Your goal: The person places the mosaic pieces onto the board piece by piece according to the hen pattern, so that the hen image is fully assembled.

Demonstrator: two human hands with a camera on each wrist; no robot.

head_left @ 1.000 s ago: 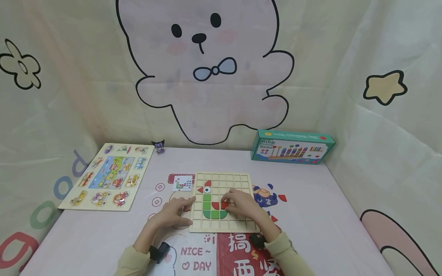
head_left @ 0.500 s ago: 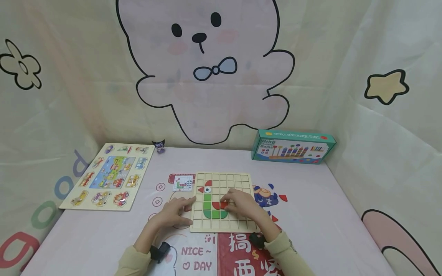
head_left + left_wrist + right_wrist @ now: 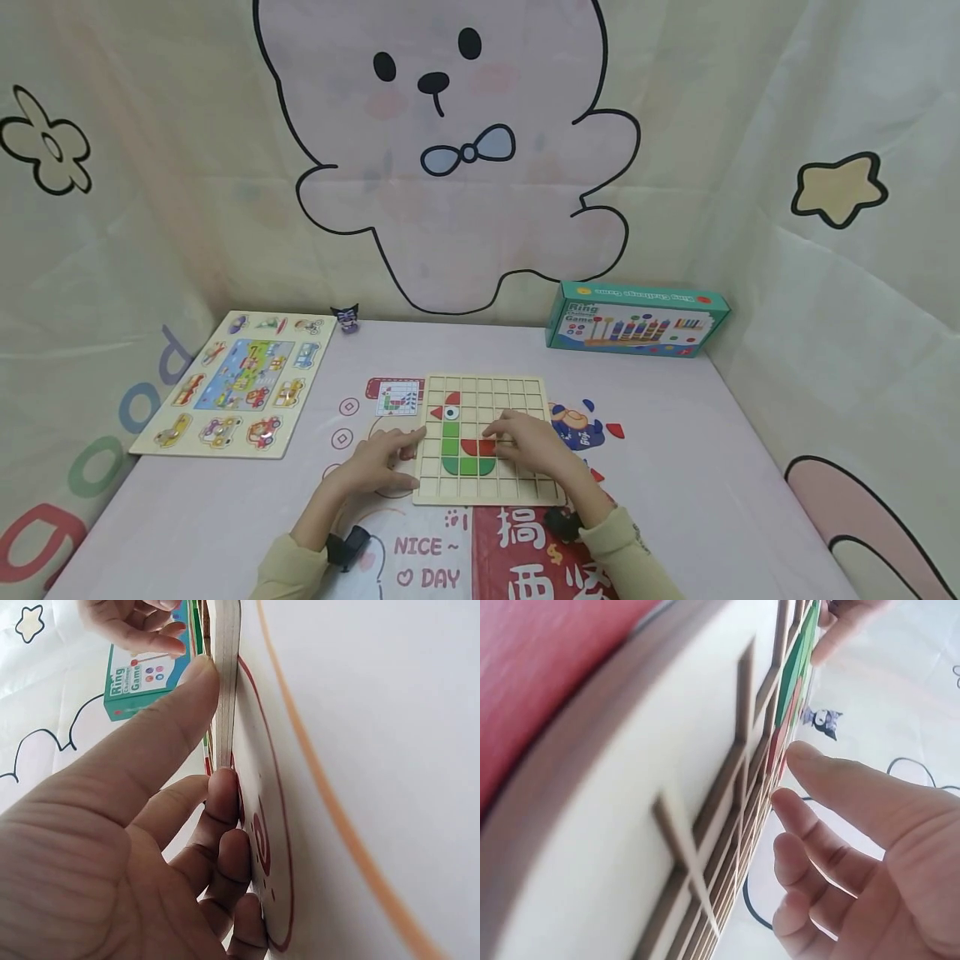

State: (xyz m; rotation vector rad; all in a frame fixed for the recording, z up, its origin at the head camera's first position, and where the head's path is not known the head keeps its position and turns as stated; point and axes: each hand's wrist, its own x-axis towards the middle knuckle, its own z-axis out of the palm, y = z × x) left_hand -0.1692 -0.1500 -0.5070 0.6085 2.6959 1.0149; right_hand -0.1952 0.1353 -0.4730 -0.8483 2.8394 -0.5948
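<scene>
A wooden grid board (image 3: 517, 492) lies on the table with flat pieces set in its squares. They form a bird: red pieces and a round eye piece (image 3: 451, 412) at the head, a green neck piece (image 3: 450, 450), a green base and a red back piece (image 3: 468, 447). At the board's left edge my left hand (image 3: 375, 462) rests, its thumb and index finger touching the side, as the left wrist view (image 3: 135, 802) also shows. My right hand (image 3: 528, 442) hovers by the red pieces, fingers loosely bent with nothing between thumb and fingertips in the right wrist view.
A pattern card (image 3: 397, 398) lies beside the board's upper left corner. Loose red pieces (image 3: 615, 431) sit to its right. At the back left are a vehicle puzzle board (image 3: 300, 425) and a small figurine (image 3: 346, 318); a green game box (image 3: 637, 321) stands back right.
My right hand has drawn slightly back to the right, showing more of the red piece under its fingertips. The left hand and the board stay in place.
</scene>
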